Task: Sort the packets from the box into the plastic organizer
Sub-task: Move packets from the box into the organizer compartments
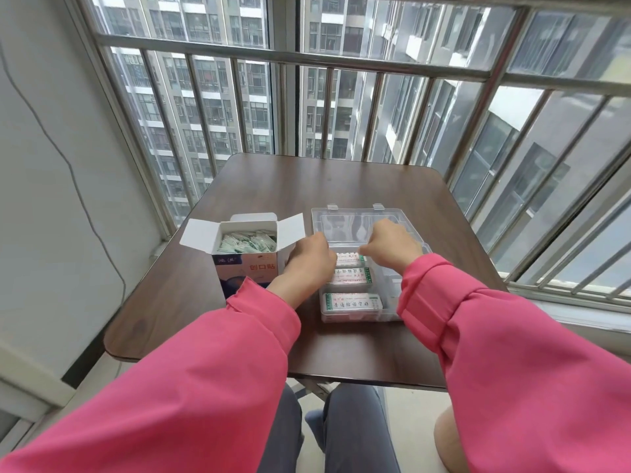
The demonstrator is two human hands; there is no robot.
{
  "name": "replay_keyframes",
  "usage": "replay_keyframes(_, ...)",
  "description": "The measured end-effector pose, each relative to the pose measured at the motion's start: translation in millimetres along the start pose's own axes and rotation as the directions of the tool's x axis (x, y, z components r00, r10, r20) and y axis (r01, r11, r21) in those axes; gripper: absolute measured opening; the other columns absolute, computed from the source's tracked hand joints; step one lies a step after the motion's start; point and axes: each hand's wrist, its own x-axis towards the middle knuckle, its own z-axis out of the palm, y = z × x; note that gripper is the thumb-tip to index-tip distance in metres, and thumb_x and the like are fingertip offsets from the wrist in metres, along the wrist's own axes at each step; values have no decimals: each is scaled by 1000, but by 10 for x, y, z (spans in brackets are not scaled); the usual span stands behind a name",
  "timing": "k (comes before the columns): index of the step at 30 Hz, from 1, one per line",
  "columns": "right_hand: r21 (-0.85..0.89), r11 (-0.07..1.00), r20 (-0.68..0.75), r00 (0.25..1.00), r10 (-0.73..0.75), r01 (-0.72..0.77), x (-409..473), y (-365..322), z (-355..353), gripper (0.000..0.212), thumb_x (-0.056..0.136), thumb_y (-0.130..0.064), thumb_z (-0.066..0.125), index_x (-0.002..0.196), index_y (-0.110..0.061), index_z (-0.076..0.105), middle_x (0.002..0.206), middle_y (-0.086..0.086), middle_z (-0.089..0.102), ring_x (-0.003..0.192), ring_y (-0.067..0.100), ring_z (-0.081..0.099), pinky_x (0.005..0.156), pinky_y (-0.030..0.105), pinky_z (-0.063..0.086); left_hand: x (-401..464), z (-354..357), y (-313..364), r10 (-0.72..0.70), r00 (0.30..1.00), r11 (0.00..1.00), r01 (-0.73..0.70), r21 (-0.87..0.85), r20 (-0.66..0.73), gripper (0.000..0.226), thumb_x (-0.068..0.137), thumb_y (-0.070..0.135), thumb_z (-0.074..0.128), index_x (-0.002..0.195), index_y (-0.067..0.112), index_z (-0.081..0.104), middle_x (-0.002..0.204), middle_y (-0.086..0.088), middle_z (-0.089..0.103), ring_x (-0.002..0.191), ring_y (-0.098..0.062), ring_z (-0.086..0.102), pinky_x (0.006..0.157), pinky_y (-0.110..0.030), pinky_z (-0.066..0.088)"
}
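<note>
Both hands over the clear plastic organizer (392, 291): left hand (312, 257) and right hand (392, 245) curled, apparently setting bandage packets (350, 259) into a compartment. Three compartments filled; carton (247, 264) beside it holds plenty more.

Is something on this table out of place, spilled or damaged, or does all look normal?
Nothing stands out. The box stands upright with flaps open and loose packets inside. The plastic organizer lies flat beside it, lid open, with packets lined up in its left compartments. Both hands, left and right, are over the organizer.
</note>
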Motion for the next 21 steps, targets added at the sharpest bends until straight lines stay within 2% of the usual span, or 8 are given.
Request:
replay_keyframes(2,47,999,-38,999,-8,10,-47,3,-33,35,82,-13,57,53,-11,36,54,7,39,68,28,45,57,32,35,-54,-8,5,24,1000,1000,-24,16,-11,29,95,16,42,120,4,49,121,-20,49,109,-38,52,95,-39,44)
replay_keyframes(3,72,997,-61,998,-18,23,-83,8,-57,28,82,-13,55,56,-6,49,59,11,50,70,31,50,60,34,41,-77,-7,3,42,999,999,-41,27,-18,30,94,16,42,121,4,47,123,-21,47,111,-38,50,97,-40,42)
replay_keyframes(5,141,987,-108,992,-69,84,-179,16,-93,21,86,-15,55,83,-1,70,87,16,69,87,32,61,76,35,49,-124,-5,3,86,996,995,-85,49,-28,32,93,16,44,123,4,44,127,-21,42,117,-39,46,101,-42,39)
replay_keyframes(8,183,962,-171,970,-173,204,-398,-4,-130,25,90,-14,53,107,-6,69,110,10,68,103,23,61,87,30,43,-265,-16,18,161,986,985,-158,72,-33,35,92,15,46,125,5,44,129,-18,38,120,-36,41,103,-44,36)
replay_keyframes(12,177,939,-255,935,-247,296,-623,-59,-184,27,91,-8,49,110,-8,67,114,7,67,108,22,58,94,28,38,-529,-98,-8,280,955,960,-277,51,-96,30,92,16,46,120,8,49,122,-14,47,113,-31,49,95,-40,41)
replay_keyframes(16,144,890,-336,867,-368,433,-819,-273,-213,30,89,-3,47,113,-9,65,117,9,62,110,21,55,91,19,32,-734,-385,-191,372,859,918,-396,5,-351,18,88,13,51,102,8,61,103,-11,64,94,-28,60,85,-39,46)
replay_keyframes(19,83,839,-274,822,-499,537,-876,-514,-158,32,91,-7,49,122,-11,59,128,7,55,121,21,49,98,20,28,-772,-662,-439,381,787,896,-444,-17,-485,13,84,3,54,93,6,63,96,-12,64,87,-29,60,81,-38,46)
replay_keyframes(21,1,812,-186,798,-573,583,-870,-680,-103,35,94,-15,49,128,-14,54,140,4,46,130,21,41,106,26,26,-707,-842,-627,369,807,910,-415,1,-461,27,80,1,56,106,6,60,110,-11,59,103,-28,56,89,-34,42)
